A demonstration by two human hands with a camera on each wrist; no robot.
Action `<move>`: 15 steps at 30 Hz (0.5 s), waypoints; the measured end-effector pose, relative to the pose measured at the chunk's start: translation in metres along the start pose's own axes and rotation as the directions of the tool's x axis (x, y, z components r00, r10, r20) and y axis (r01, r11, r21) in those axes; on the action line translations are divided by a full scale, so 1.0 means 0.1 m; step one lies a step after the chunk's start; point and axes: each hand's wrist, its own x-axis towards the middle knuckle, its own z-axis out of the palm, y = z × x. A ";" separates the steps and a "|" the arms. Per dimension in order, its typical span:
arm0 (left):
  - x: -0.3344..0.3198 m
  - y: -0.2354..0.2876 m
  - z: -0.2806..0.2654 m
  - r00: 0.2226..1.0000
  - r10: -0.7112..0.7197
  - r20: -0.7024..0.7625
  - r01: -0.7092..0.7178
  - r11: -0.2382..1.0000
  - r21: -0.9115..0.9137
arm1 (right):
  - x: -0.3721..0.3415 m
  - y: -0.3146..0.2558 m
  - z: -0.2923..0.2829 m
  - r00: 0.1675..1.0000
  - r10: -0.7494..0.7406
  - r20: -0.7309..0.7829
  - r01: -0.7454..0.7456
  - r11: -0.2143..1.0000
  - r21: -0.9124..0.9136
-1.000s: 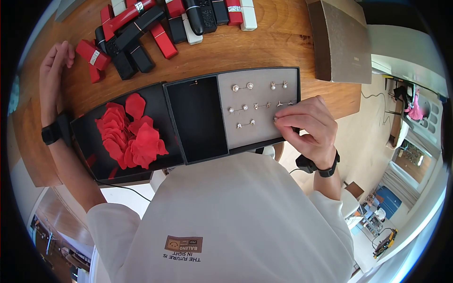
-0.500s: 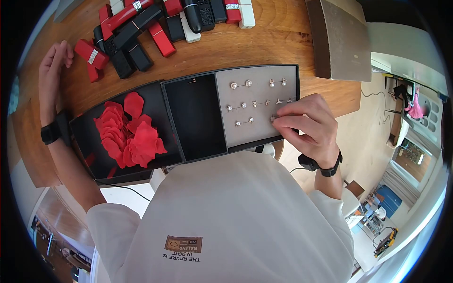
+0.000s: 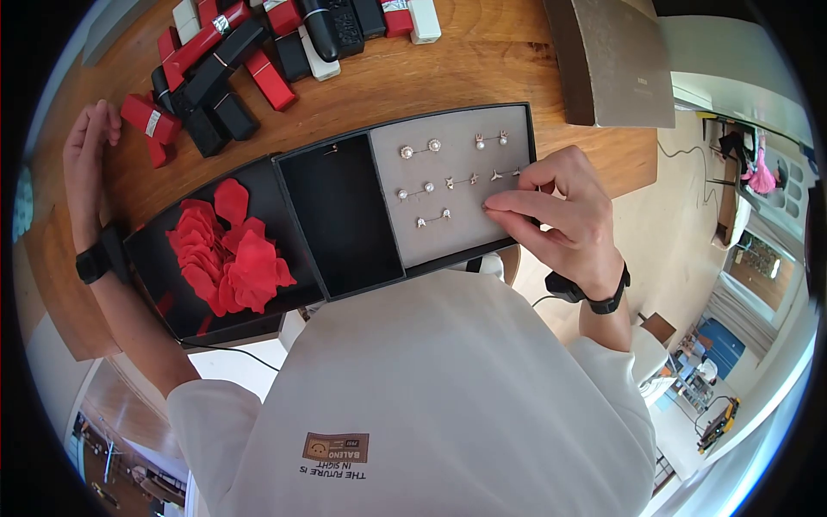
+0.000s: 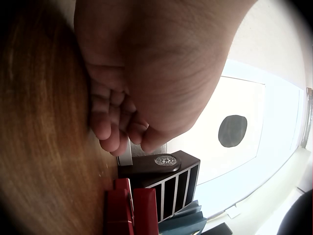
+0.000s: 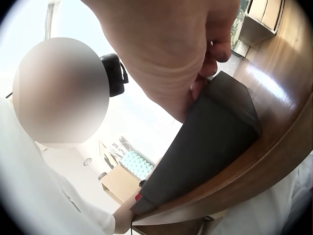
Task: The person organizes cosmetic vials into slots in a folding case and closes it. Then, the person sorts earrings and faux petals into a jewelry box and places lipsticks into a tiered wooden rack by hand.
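My right hand (image 3: 564, 211) is over the right edge of a grey earring pad (image 3: 452, 246), thumb and index finger pinching a small earring at the pad's surface, mostly hidden by the fingertips. Several pairs of stud earrings (image 3: 420, 152) are set in rows on this pad, some with pearls, others star-shaped. The pad fills the right side of a black jewelry box (image 3: 340, 228), whose left compartment holds one tiny gold piece at its top edge. Far to the left, my left hand (image 3: 89, 142) rests on the wooden table with fingers loosely bent.
Red petals (image 3: 228, 258) lie heaped on a black lid (image 3: 301, 276) left of the box. Lipsticks (image 3: 207, 43) and small cases in red, black and white crowd the table's back left. A brown box (image 3: 620, 77) stands at the back right; the table edge (image 3: 637, 177) is close beyond my right hand.
The head view has shifted and turned slightly, so the box and table sit a little differently. My right hand stays at the same spot on the pad; the earring shows less between its fingertips.
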 end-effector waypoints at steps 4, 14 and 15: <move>-0.02 0.04 0.03 1.000 0.022 0.016 -0.021 1.000 -0.003 | -0.01 0.01 0.00 1.000 0.006 0.013 -0.006 1.000 0.001; -0.03 0.10 0.06 1.000 0.006 -0.005 -0.006 1.000 0.010 | 0.01 -0.05 0.01 0.999 0.020 -0.033 -0.021 0.999 -0.034; -0.03 0.10 0.06 1.000 0.006 -0.004 -0.006 1.000 0.010 | 0.01 -0.05 0.01 0.999 0.023 -0.029 -0.024 0.999 -0.037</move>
